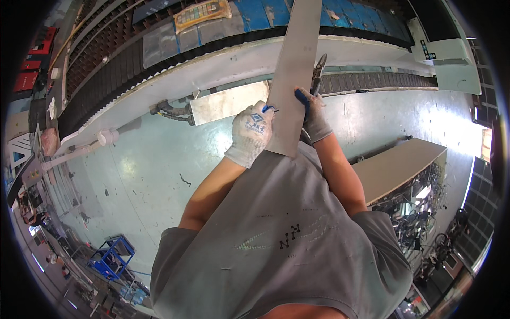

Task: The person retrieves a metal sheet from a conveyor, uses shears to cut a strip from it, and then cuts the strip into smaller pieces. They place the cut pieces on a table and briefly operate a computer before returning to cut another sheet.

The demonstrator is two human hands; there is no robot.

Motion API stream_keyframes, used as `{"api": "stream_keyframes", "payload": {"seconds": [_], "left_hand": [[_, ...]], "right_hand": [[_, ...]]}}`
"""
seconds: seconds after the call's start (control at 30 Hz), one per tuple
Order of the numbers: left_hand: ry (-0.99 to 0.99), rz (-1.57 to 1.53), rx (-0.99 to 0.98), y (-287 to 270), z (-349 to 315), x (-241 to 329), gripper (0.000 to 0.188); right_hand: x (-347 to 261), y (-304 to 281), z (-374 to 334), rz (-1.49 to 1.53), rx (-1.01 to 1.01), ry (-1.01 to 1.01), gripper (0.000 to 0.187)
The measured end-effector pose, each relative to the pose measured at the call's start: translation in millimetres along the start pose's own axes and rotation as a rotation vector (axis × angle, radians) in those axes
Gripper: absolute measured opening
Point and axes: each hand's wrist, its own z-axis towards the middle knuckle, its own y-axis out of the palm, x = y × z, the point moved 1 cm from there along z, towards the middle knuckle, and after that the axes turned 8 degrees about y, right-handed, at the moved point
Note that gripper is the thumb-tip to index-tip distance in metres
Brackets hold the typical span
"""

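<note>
A long, flat grey metal strip (291, 80) runs from my waist up and away over the machine's edge. My left hand (253, 127), in a pale knit glove with a blue-coated palm, is closed on the strip's left edge. On the opposite edge my right hand (315, 114), gloved the same way, presses its blue thumb onto the strip's face; its other fingers are mostly hidden. A pair of pliers (318, 77) with dark handles sticks up out of the right hand, jaws pointing away from me. The strip's near end rests close against my grey shirt.
In front stands a long machine bed with a dark ridged cover (101, 87) and blue panels (255, 15). A yellowed remote control (203, 15) lies on it. A cable chain (377, 82) runs at right, above a long cabinet (401, 167) beside tangled scrap. A blue frame (111, 258) stands lower left.
</note>
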Motion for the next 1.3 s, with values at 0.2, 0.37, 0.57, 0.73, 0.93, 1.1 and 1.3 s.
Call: {"api": "stream_keyframes", "payload": {"seconds": [0.2,0.37,0.57,0.73,0.93,1.1,1.3], "left_hand": [[-0.658,-1.371,0.196,16,-3,-21,0.022],[-0.623,-0.952,0.093,15,-8,-23,0.021],[-0.533,-0.83,0.116,24,-10,-23,0.02],[-0.928,-1.938,0.23,40,-7,-25,0.032],[-0.969,-2.107,0.23,38,-10,-20,0.044],[-0.8,-2.024,0.244,16,-12,-11,0.04],[-0.807,-1.825,0.18,-2,-11,-2,0.037]], "right_hand": [[3,-15,7,-0.101,-0.237,-0.15,0.023],[13,-1,3,0.069,-0.186,-0.19,0.022],[-11,13,-6,-0.014,0.073,-0.029,0.027],[-22,5,-5,0.117,-0.354,-0.004,0.018],[-1,-6,7,0.093,-0.339,-0.178,0.035],[-7,-3,-8,0.33,-0.35,-0.005,0.028],[-27,-6,-31,-0.884,-0.048,-0.871,0.019]]}}
